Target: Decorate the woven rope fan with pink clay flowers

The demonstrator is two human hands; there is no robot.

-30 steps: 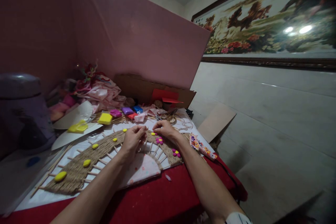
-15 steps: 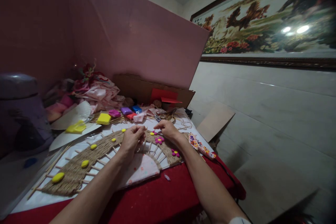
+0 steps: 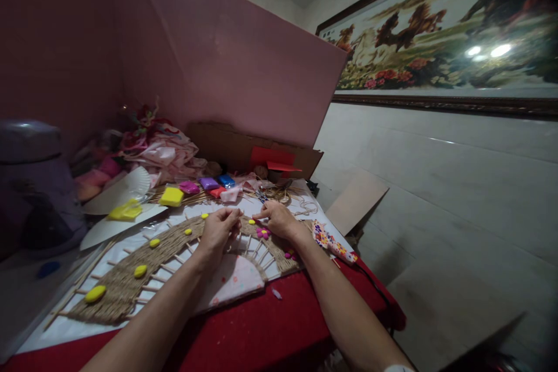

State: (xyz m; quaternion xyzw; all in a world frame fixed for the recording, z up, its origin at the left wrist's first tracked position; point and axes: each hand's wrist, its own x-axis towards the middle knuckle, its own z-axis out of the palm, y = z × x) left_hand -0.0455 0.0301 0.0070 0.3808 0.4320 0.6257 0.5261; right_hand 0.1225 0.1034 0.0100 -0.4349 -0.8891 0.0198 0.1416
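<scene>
A woven twine fan (image 3: pixel 117 279) on thin sticks lies across the table, with yellow clay dots (image 3: pixel 140 271) along its band. Toward its right end, a pink clay flower (image 3: pixel 263 233) has a yellow centre. My left hand (image 3: pixel 220 231) is over the band's middle, thumb and fingertips pinched together; whatever is between them is too small to name. My right hand (image 3: pixel 281 220) is over the right part of the band. Its index finger stretches to a yellow dot (image 3: pixel 251 222), and its other fingers look curled. Part of another pink flower (image 3: pixel 290 254) shows beside my right wrist.
Clay packets, including a yellow one (image 3: pixel 171 196) and a purple one (image 3: pixel 208 183), lie behind the fan. Scissors (image 3: pixel 261 195) are just beyond my right hand. A flower-patterned glue gun (image 3: pixel 331 242) lies to the right. A large flask (image 3: pixel 39 186) stands left.
My right hand has shifted slightly, its index finger now at the yellow dot and its wrist lower over the right pink flower. My left hand keeps its pinch in nearly the same place.
</scene>
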